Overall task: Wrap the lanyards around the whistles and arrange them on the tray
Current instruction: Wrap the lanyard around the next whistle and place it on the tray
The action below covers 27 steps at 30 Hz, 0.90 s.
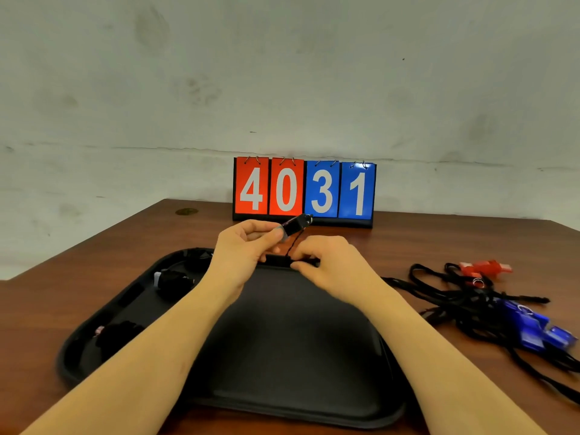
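My left hand pinches a black whistle by its mouthpiece, holding it above the far edge of the black tray. A thin black lanyard runs down from the whistle to my right hand, whose fingers pinch the cord just over the tray rim. Two wrapped black whistles lie on the tray's left side, one further back and one nearer. A third dark bundle sits at the tray's far left corner.
A tangle of black lanyards lies on the brown table at the right, with a red whistle and blue whistles in it. A flip scoreboard reading 4031 stands against the wall behind the tray.
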Each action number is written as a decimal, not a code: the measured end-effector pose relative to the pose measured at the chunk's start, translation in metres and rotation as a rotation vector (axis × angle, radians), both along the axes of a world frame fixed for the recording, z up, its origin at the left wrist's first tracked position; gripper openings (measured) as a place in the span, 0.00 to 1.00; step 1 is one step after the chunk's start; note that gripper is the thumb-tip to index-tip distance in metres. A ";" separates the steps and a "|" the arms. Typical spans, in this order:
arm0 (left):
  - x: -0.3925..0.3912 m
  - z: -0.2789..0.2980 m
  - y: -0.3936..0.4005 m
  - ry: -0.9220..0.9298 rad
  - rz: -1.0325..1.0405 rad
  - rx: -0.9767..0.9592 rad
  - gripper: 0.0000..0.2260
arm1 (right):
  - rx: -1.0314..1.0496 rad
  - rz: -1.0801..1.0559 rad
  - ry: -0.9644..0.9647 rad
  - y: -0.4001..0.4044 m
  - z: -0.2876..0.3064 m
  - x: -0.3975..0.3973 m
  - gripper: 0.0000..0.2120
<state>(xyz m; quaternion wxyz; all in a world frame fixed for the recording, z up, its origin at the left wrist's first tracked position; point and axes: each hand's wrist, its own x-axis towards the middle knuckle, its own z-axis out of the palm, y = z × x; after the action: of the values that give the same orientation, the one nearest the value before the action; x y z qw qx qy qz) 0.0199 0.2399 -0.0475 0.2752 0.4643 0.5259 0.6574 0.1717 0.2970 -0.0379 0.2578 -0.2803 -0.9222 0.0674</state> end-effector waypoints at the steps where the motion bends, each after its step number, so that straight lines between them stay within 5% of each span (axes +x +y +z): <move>1: 0.001 -0.001 0.000 0.054 0.030 0.006 0.05 | 0.018 0.033 -0.017 -0.003 0.001 0.000 0.08; 6: 0.006 -0.004 0.000 0.453 0.086 -0.005 0.05 | 0.139 0.157 0.039 -0.008 0.002 -0.001 0.08; 11: 0.008 -0.002 -0.005 0.559 -0.022 -0.013 0.10 | 0.188 0.153 0.207 -0.003 0.000 0.003 0.06; 21: 0.011 0.000 -0.009 0.250 -0.117 -0.032 0.10 | -0.161 0.050 0.552 0.003 0.003 0.009 0.05; 27: 0.012 0.001 -0.010 0.306 -0.149 -0.074 0.08 | -0.279 0.051 0.537 0.006 0.006 0.013 0.07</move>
<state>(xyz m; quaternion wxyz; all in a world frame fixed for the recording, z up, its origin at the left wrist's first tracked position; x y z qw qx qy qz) 0.0320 0.2295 -0.0464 0.2569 0.5863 0.5494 0.5371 0.1851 0.3030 -0.0322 0.4497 -0.2617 -0.8096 0.2717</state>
